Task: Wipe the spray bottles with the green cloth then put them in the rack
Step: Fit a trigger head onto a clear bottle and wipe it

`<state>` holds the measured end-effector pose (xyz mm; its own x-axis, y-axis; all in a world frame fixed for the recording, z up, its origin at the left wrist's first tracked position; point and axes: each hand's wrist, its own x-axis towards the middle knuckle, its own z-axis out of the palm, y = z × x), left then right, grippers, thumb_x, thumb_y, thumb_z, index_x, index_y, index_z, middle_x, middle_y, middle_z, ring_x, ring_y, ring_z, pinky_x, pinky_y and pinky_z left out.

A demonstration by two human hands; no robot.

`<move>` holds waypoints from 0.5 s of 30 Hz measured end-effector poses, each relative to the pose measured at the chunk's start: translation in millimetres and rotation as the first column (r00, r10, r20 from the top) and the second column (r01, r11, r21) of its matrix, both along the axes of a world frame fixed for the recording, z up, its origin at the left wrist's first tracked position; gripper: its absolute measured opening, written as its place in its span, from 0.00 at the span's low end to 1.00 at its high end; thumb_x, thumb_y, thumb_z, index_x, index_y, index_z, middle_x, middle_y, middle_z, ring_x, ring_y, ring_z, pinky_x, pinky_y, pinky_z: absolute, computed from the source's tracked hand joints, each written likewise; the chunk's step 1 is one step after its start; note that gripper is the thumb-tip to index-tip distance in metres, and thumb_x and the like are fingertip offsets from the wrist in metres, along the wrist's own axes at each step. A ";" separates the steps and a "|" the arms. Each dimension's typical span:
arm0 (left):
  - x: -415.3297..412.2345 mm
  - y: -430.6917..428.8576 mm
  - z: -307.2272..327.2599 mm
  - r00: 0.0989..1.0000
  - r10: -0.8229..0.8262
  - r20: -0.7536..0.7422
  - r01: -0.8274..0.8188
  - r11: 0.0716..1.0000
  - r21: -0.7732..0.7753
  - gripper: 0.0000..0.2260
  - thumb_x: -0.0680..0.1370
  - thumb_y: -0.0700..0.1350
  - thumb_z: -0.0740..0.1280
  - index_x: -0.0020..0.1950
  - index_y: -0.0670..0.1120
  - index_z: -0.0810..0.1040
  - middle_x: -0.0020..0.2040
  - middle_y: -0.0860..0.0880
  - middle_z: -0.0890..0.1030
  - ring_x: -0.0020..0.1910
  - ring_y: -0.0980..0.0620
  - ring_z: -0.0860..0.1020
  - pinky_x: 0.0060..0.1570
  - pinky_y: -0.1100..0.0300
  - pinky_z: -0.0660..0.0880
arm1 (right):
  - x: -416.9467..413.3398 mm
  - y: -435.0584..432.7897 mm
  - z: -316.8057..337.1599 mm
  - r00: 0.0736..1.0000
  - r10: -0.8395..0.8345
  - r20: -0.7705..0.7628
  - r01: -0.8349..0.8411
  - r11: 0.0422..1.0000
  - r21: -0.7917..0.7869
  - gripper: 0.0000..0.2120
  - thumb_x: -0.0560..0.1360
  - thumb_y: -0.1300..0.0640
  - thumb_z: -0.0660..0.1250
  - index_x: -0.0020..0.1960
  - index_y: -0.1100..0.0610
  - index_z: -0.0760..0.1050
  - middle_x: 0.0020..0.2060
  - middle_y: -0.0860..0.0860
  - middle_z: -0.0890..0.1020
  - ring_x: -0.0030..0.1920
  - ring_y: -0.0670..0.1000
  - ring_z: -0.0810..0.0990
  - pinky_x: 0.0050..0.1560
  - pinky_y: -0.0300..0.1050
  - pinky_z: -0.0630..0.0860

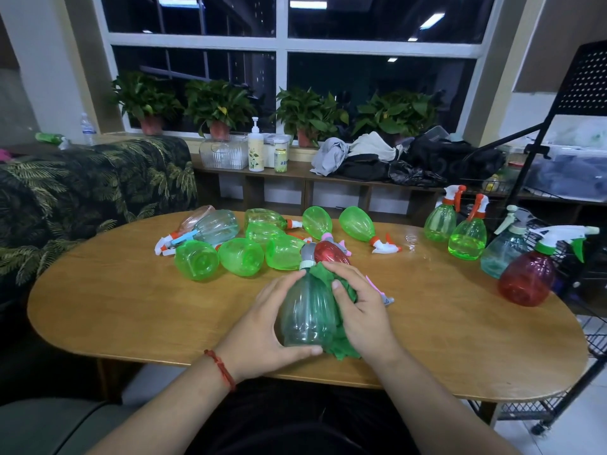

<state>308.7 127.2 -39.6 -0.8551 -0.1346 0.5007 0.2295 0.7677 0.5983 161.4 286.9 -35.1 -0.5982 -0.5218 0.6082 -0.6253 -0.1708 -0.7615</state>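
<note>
A pale teal spray bottle (307, 311) lies near the front of the wooden table (131, 307), its grey nozzle pointing away from me. My left hand (262, 330) grips its left side and base. My right hand (358, 307) presses the green cloth (341, 343) against its right side. Several green bottles (241, 256) and a red one (330, 252) lie in a heap behind. Upright at the right stand two green bottles (468, 239), a teal one (502, 254) and a red one (527, 279). The black wire rack (588, 326) is at the table's right end.
A sofa with a leaf-print cover (82, 192) is to the left. A low bench (328, 178) behind the table holds a pump bottle, clear boxes and piled clothes. Potted plants (218, 106) line the windowsill.
</note>
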 end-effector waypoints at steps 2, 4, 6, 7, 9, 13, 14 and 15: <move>-0.8 0.5 -1.4 1.000 0.008 -0.004 -0.008 1.000 -0.006 0.51 0.68 0.64 0.83 0.84 0.62 0.58 0.79 0.65 0.65 0.79 0.60 0.65 0.78 0.65 0.61 | -1.0 -1.3 -1.2 0.999 -0.018 -0.047 0.018 1.000 -0.003 0.20 0.86 0.67 0.64 0.69 0.47 0.80 0.66 0.40 0.82 0.73 0.50 0.76 0.75 0.41 0.70; -1.7 1.1 -3.7 1.000 0.024 -0.006 -0.024 1.000 0.000 0.52 0.67 0.63 0.84 0.84 0.62 0.57 0.79 0.66 0.64 0.79 0.63 0.65 0.76 0.69 0.60 | -0.4 -2.3 -3.1 0.994 -0.041 -0.106 0.040 0.999 -0.011 0.20 0.85 0.69 0.64 0.69 0.50 0.81 0.66 0.41 0.81 0.73 0.51 0.77 0.75 0.43 0.70; -2.7 0.2 -5.7 0.998 0.065 -0.022 -0.065 0.998 0.011 0.53 0.67 0.65 0.83 0.84 0.63 0.55 0.79 0.67 0.64 0.79 0.65 0.64 0.76 0.69 0.60 | 1.2 -2.2 -4.1 0.981 -0.056 -0.187 0.053 0.998 -0.018 0.20 0.84 0.70 0.64 0.68 0.52 0.82 0.67 0.42 0.81 0.72 0.51 0.77 0.75 0.44 0.70; -3.2 -0.9 -6.6 0.995 0.095 -0.026 -0.094 0.995 0.030 0.53 0.67 0.66 0.82 0.84 0.65 0.55 0.79 0.67 0.64 0.78 0.65 0.64 0.76 0.68 0.61 | 1.8 -1.8 -4.4 0.974 -0.056 -0.221 0.053 0.998 -0.019 0.20 0.84 0.71 0.64 0.68 0.53 0.82 0.67 0.44 0.81 0.72 0.51 0.77 0.75 0.44 0.71; -4.6 -4.3 -7.4 0.988 0.153 -0.035 -0.149 0.985 0.085 0.52 0.67 0.67 0.82 0.84 0.65 0.55 0.80 0.64 0.65 0.79 0.65 0.64 0.77 0.64 0.62 | 3.4 -1.5 -5.5 0.956 -0.048 -0.288 0.044 0.999 -0.020 0.20 0.83 0.73 0.64 0.68 0.56 0.83 0.68 0.47 0.80 0.72 0.53 0.78 0.74 0.47 0.73; -6.9 -7.5 -8.0 0.970 0.234 -0.071 -0.220 0.961 0.167 0.51 0.68 0.66 0.81 0.84 0.60 0.58 0.78 0.62 0.68 0.76 0.66 0.66 0.75 0.68 0.64 | 5.6 0.6 -6.1 0.901 -0.029 -0.434 0.023 1.000 -0.018 0.22 0.82 0.75 0.64 0.69 0.58 0.82 0.69 0.52 0.79 0.71 0.54 0.79 0.71 0.49 0.76; -7.4 -7.6 -7.9 0.963 0.255 -0.083 -0.237 0.955 0.181 0.51 0.68 0.66 0.81 0.84 0.60 0.58 0.77 0.62 0.69 0.76 0.67 0.67 0.73 0.71 0.64 | 5.8 1.4 -5.6 0.883 -0.028 -0.468 0.021 1.000 -0.021 0.22 0.81 0.75 0.64 0.69 0.59 0.82 0.69 0.53 0.79 0.71 0.54 0.79 0.70 0.49 0.76; -7.9 -8.0 -7.7 0.956 0.276 -0.096 -0.254 0.947 0.197 0.50 0.68 0.65 0.81 0.83 0.59 0.59 0.76 0.62 0.69 0.75 0.68 0.67 0.72 0.73 0.64 | 6.4 1.9 -5.6 0.867 -0.023 -0.498 0.015 1.000 -0.021 0.22 0.81 0.75 0.64 0.68 0.59 0.83 0.68 0.54 0.79 0.70 0.54 0.79 0.69 0.50 0.77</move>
